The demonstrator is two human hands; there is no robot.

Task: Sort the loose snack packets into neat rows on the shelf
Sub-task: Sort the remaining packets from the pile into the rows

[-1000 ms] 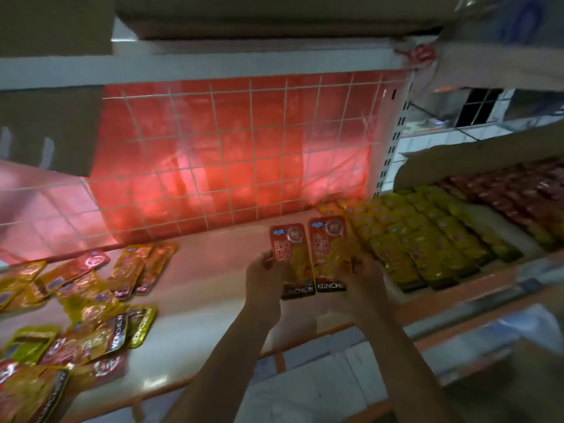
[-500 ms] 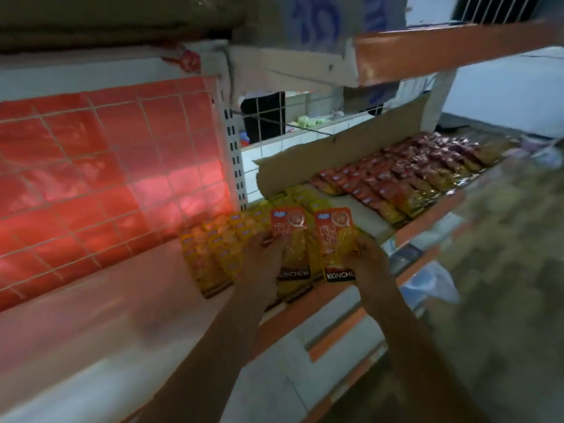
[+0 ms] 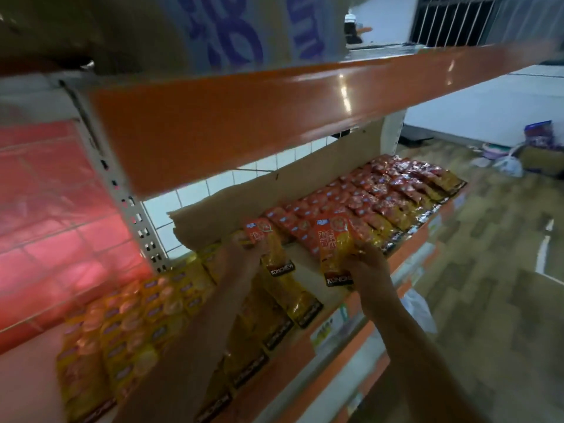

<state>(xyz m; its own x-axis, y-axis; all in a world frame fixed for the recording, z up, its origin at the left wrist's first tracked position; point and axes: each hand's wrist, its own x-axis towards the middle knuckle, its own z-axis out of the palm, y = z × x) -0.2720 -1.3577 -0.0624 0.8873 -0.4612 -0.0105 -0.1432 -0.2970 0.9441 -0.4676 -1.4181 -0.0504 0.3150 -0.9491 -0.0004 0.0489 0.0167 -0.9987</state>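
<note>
My left hand [image 3: 244,257] pinches an orange-and-yellow snack packet [image 3: 268,248] by its left side. A second packet of the same kind [image 3: 334,248] is held at its lower right corner by my right hand [image 3: 367,265]. Both packets hover above a bare strip of the shelf [image 3: 308,268]. Rows of yellow packets [image 3: 146,319] lie to the left of that strip. Red packets in rows [image 3: 372,196] fill the shelf to the right of it.
An orange shelf board [image 3: 274,117] hangs close overhead. A cardboard sheet [image 3: 232,209] stands behind the red packets. A perforated white upright [image 3: 137,221] divides the bays, with a red mesh back panel [image 3: 55,215] on the left. Bags and boxes [image 3: 528,157] sit on the floor at far right.
The view has swung right along the shelf. Both hands carried their packets from above the yellow rows to the strip beside the red rows, and the two packets are now farther apart.
</note>
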